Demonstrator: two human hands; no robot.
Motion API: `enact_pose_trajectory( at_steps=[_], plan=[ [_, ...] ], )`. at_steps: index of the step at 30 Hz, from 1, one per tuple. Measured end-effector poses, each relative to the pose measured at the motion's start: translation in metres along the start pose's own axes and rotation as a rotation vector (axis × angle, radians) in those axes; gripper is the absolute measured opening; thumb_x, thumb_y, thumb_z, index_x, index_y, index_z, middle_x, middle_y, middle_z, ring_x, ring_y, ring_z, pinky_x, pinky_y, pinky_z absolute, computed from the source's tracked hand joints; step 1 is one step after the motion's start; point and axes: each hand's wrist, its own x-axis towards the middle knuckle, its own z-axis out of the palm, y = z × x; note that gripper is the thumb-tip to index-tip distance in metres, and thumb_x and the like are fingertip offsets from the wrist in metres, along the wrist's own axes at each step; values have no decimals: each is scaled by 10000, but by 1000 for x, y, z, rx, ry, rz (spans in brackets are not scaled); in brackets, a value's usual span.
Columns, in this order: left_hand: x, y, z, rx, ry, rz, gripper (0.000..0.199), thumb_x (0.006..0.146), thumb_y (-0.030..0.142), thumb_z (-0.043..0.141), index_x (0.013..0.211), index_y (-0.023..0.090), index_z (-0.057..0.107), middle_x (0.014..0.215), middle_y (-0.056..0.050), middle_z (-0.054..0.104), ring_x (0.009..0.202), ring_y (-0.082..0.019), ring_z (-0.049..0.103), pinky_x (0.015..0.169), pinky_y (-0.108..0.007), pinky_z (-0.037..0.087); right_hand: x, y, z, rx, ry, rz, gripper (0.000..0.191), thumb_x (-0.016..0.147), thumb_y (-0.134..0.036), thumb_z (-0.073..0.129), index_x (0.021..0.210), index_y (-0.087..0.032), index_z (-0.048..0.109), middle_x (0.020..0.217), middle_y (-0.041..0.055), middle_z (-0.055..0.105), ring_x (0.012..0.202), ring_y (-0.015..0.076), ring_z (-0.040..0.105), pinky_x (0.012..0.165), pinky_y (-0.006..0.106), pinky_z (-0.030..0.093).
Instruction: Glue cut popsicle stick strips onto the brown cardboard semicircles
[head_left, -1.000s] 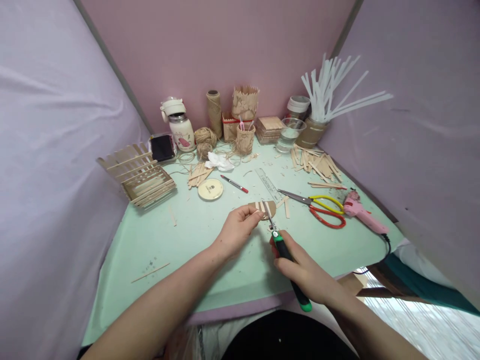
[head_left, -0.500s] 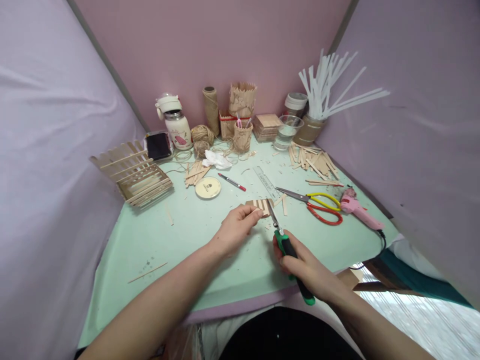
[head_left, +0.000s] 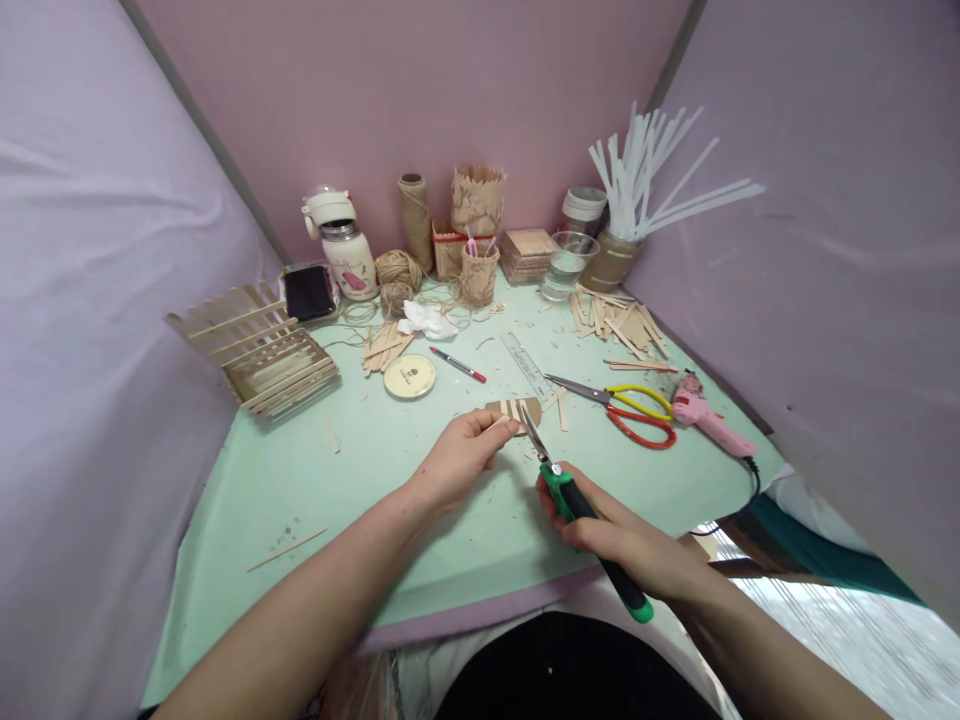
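Observation:
My left hand [head_left: 471, 447] pinches a small pale wooden strip [head_left: 507, 424] near the middle of the green table. Green-and-black cutters [head_left: 576, 498] are gripped in my right hand [head_left: 592, 515], their metal blades pointing up and left, close to my left fingertips. Just beyond the fingers lies a small brown piece [head_left: 532, 408] with pale strips across it, partly hidden by the hand and the blades. Whether the blades touch the strip is too small to tell.
Scissors [head_left: 600, 393] and a pink glue gun [head_left: 705, 412] lie at the right. A clear ruler [head_left: 527, 366], a pen [head_left: 457, 364] and a round lid [head_left: 409, 377] are ahead. At left stands a stick basket [head_left: 281, 370]; a water cup [head_left: 568, 266] is behind.
The view has shifted slightly, so most things appear a little further left. The handles of the cutters in my right hand look more spread, and their blades have moved slightly against the brown piece.

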Motion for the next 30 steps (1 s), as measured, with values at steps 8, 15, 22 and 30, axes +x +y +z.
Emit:
enact_pose_trajectory(
  at_steps=[8,15,22,30],
  plan=[
    [-1,3,1,10,-12,-9,344,699,497,731,755,160,684,536,66,339,514,-87,224,507,-267,161,-2,-4,1,-43,19,-11,213,743,-247,513,955,-237,511,852,-16,498,803,177,436,721,315,370],
    [-1,1,0,41,-40,5,328,722,491,697,754,166,666,540,71,314,512,-90,220,514,-273,155,-2,-10,2,-99,20,-37,171,707,-237,508,875,-232,479,794,-22,449,762,174,402,691,313,361],
    [1,-2,0,96,-71,-16,365,713,517,703,649,176,587,542,71,292,506,-87,226,507,-271,161,-1,8,1,24,31,40,140,658,-235,498,781,-231,431,682,-47,391,596,131,355,548,286,317],
    [3,-7,-3,4,-77,-66,442,746,593,679,861,167,657,572,79,289,506,-81,233,503,-250,170,-8,12,-22,-98,118,8,203,720,-248,509,921,-222,512,844,-3,506,783,179,462,688,315,397]
  ],
)
